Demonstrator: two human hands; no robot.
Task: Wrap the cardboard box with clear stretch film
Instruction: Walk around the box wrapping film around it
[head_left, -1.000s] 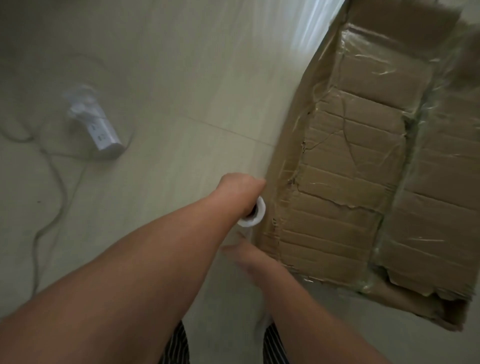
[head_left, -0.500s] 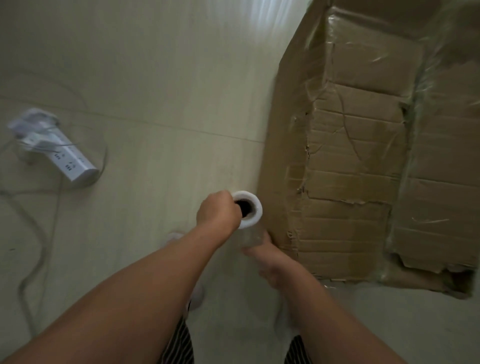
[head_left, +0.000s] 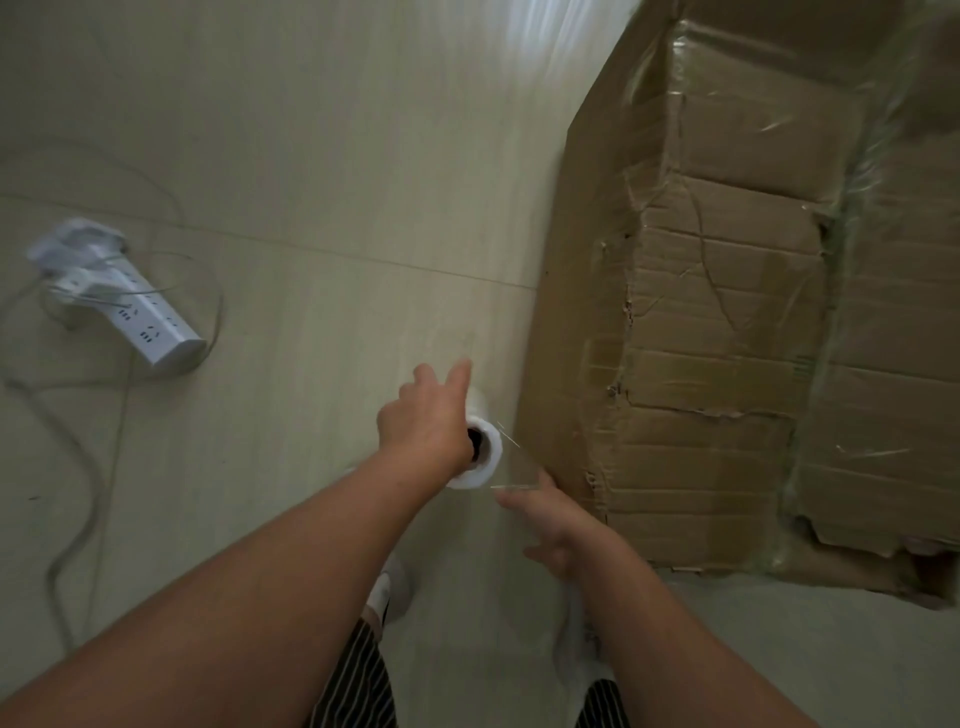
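Two bare forearms reach down from the bottom of the view toward a pale tiled floor (head_left: 337, 182). The left hand (head_left: 423, 421) holds a white roll of stretch film (head_left: 483, 457) upright by its top end, where the dark hollow core shows. Two of its fingers stretch forward along the roll, and the thumb is hidden. A clear sheet of film (head_left: 519, 467) runs from the roll to the near left corner of the cardboard box (head_left: 727, 364), just beside it. The right hand (head_left: 553, 519) is below the roll, fingers spread and relaxed, fingertips at that sheet by the corner, gripping nothing. The large, creased box fills the right side, standing on the floor, with glossy film wrinkled over its top. Far left lies a white power strip (head_left: 124, 312) with loose cables (head_left: 78, 519). Striped trousers (head_left: 353, 686) show at the bottom edge.
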